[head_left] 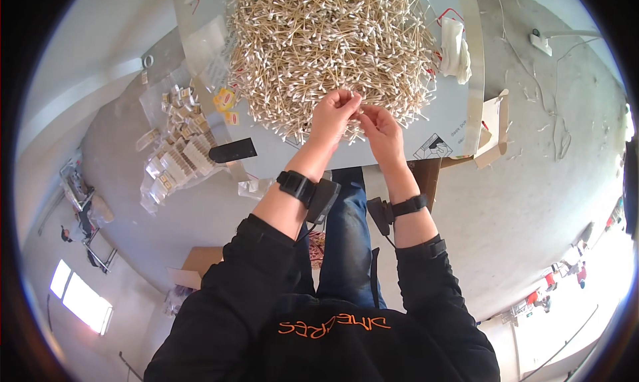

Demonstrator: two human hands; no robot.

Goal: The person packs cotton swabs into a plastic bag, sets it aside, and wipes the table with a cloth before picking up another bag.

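A large heap of cotton swabs [326, 42] with white tips and pale sticks covers much of the sheet-topped table [399, 149]. At the heap's near edge my two hands meet, fingertips almost touching. My left hand [335, 117] is closed in a pinch, with white swab tips showing at its fingertips. Close beside it, my right hand [384, 134] has thumb and forefinger pinched together; whatever lies between them is too small to make out against the heap.
Left of the table, many small packs of swabs [183, 155] rest on clear plastic. A dark flat piece [233, 150] and yellow labels [225, 99] lie at the table's left edge. White gloves [454, 52] lie at right, near an open carton [494, 129]. Cables [556, 109] trail across the floor.
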